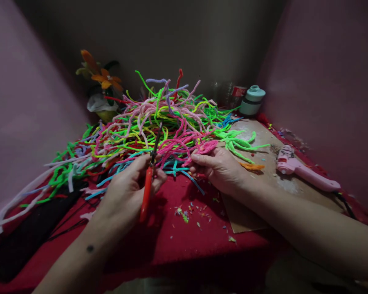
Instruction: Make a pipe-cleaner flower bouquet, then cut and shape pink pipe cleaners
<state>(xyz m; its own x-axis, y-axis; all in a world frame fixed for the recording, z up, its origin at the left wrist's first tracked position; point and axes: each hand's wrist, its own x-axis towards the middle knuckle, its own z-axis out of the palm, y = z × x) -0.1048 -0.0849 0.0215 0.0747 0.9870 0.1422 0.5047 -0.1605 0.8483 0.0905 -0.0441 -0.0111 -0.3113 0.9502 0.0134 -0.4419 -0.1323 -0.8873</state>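
My left hand is closed around scissors with red-orange handles, their dark blades pointing up and away. To its right, my right hand pinches a bundle of bent pink pipe cleaner between thumb and fingers. The two hands are a short way apart, and the blades do not touch the held pink piece. Behind both hands rises a large tangled heap of pipe cleaners in green, yellow, pink, red and blue. Just beyond my right hand lies a bright green bent pipe cleaner piece.
A pink glue gun lies on a cardboard sheet at the right. Behind stand a teal-capped bottle and a pot with orange flowers. Small clippings are scattered over the red cloth.
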